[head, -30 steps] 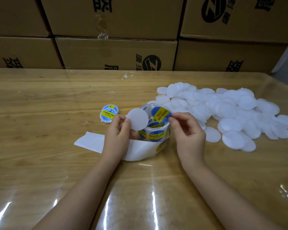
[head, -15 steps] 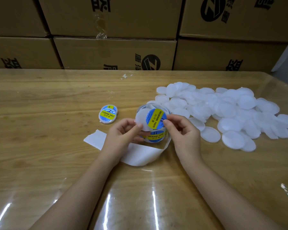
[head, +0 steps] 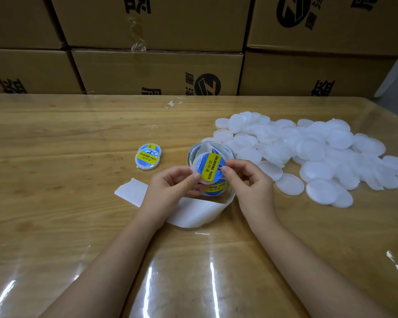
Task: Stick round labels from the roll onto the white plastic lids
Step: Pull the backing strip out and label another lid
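Pinching a blue-and-yellow-labelled round white plastic lid (head: 194, 165) just over the label roll (head: 216, 188): left hand (head: 168, 187), right hand (head: 251, 182), fingers curled.

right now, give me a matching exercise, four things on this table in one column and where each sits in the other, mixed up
1 lid being labelled
2 labelled lids
3 blank lids
4 backing strip

a heaped at the right of the table
b flat, left of the label roll
c between left hand and right hand
d trailing from the roll

Pairs: 1-c, 2-b, 3-a, 4-d
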### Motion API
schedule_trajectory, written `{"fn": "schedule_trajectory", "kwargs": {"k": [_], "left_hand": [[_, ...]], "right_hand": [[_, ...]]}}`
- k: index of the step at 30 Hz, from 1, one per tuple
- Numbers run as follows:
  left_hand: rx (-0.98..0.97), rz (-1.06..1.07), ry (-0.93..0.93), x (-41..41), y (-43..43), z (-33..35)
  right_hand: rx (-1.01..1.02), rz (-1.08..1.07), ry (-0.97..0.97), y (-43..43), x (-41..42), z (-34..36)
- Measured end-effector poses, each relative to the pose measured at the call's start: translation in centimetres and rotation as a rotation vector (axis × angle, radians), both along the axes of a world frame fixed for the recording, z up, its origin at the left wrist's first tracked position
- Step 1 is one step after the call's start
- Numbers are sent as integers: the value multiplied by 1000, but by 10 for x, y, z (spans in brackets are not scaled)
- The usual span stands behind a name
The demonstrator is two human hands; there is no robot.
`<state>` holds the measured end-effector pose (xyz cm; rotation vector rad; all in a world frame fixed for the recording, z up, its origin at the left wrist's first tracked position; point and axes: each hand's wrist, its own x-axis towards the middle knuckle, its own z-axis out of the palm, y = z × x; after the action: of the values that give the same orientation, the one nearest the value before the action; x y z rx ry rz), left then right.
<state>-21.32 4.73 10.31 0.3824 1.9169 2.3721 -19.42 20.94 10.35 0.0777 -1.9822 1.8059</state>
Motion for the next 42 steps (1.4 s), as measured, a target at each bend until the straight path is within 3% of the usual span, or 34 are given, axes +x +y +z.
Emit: {"fn": "schedule_trajectory", "kwargs": {"k": [22, 42], "left_hand": [[-15, 21, 60, 1, 1, -2], [-43, 79, 96, -1, -1, -2]], "right_hand": [[108, -74, -30, -1, -1, -2], [370, -104, 76, -5, 4, 1]]}}
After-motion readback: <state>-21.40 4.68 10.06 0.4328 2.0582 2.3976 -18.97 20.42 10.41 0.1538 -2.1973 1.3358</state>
